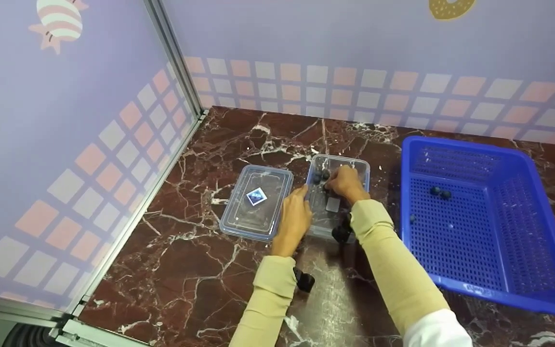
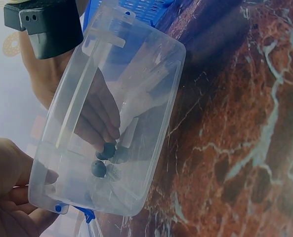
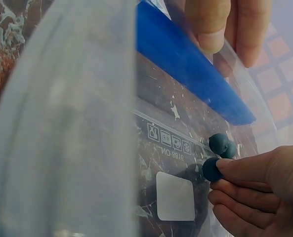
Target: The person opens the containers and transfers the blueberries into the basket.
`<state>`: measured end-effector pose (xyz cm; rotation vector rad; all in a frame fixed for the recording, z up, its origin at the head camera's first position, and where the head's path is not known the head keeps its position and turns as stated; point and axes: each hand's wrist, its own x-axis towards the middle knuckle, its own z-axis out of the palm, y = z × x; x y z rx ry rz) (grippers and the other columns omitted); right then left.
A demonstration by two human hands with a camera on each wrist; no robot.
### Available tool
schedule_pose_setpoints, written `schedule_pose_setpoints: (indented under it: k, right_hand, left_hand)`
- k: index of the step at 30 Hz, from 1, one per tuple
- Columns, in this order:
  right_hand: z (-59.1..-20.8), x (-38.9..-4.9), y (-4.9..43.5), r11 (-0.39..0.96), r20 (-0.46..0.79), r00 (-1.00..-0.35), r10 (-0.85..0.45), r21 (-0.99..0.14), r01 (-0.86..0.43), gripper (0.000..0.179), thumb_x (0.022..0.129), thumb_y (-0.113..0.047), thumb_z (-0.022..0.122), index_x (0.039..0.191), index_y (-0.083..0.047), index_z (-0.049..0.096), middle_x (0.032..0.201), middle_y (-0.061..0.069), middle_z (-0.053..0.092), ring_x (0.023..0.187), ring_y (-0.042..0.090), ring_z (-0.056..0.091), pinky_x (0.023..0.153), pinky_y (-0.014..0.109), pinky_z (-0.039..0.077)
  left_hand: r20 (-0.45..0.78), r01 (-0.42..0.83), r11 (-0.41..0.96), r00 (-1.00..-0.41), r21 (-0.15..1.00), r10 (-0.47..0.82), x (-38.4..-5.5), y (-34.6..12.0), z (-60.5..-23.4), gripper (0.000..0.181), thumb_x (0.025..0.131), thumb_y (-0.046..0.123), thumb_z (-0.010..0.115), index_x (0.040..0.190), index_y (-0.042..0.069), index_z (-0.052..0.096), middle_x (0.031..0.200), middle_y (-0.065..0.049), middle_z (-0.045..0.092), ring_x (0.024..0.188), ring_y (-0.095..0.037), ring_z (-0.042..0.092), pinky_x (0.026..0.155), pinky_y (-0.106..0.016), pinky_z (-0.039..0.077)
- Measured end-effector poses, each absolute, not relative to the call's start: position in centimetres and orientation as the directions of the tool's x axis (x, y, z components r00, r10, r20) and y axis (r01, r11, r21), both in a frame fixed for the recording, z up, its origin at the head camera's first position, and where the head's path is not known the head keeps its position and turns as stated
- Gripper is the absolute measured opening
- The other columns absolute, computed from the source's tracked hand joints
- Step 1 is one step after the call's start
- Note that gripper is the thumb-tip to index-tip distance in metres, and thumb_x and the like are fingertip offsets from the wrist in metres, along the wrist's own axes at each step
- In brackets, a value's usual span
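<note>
A clear plastic box (image 1: 339, 157) stands uncovered on the table. My left hand (image 1: 297, 214) grips its left side, thumb (image 3: 210, 42) over the rim and fingers outside. Inside the box, my right hand (image 1: 347, 182) pinches a small dark blue-green ball (image 3: 211, 169) between thumb and fingertips, low over the bottom. More such balls (image 3: 218, 143) lie right beside it, toward the far end. A pale square label (image 1: 332, 205) marks the box's bottom. Left of my left hand, a clear lid (image 1: 239, 212) with a blue diamond sticker (image 1: 257, 196) lies flat.
A large blue perforated basket (image 1: 460, 241) stands on the right, with several dark balls (image 1: 440, 193) in it. Wall panels (image 1: 354, 38) close off the back and left of the marbled table (image 1: 171, 270). Black wrist cameras (image 1: 305, 281) sit on both wrists.
</note>
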<state>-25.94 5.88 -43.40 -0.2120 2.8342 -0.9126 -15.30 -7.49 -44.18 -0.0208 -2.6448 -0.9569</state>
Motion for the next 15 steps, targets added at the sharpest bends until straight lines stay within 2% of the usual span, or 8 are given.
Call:
schedule_pose_setpoints:
  k: [9,15]
  right_hand:
    - [-43.30,-25.82,5.86,0.811,-0.127,-0.979,-0.161,-0.582,-0.058,0.017,0.077,-0.013,0.072,0.089,-0.001,0.075,0.097,0.019,0.072,0.093,0.034,0.063,0.084,0.044,0.052]
    - [-43.33,-25.60,5.88,0.812,-0.107,-0.977,-0.182,-0.578,-0.088,0.017,0.077,-0.012,0.071,0.088,0.001,0.075,0.095,0.018,0.072,0.093,0.036,0.063,0.083,0.045,0.051]
  left_hand:
    - [0.325,0.138,0.774,-0.941,0.617,-0.092,-15.35,-7.39,-44.27,0.039,0.085,-0.005,0.059,0.124,-0.006,0.060,0.118,-0.019,0.065,0.110,-0.034,0.063,0.098,-0.038,0.049]
    - [0.329,0.146,0.775,-0.941,0.615,-0.084,-15.35,-7.53,-44.47,0.039,0.084,-0.006,0.059,0.123,-0.007,0.060,0.117,-0.020,0.065,0.109,-0.035,0.063,0.098,-0.039,0.049]
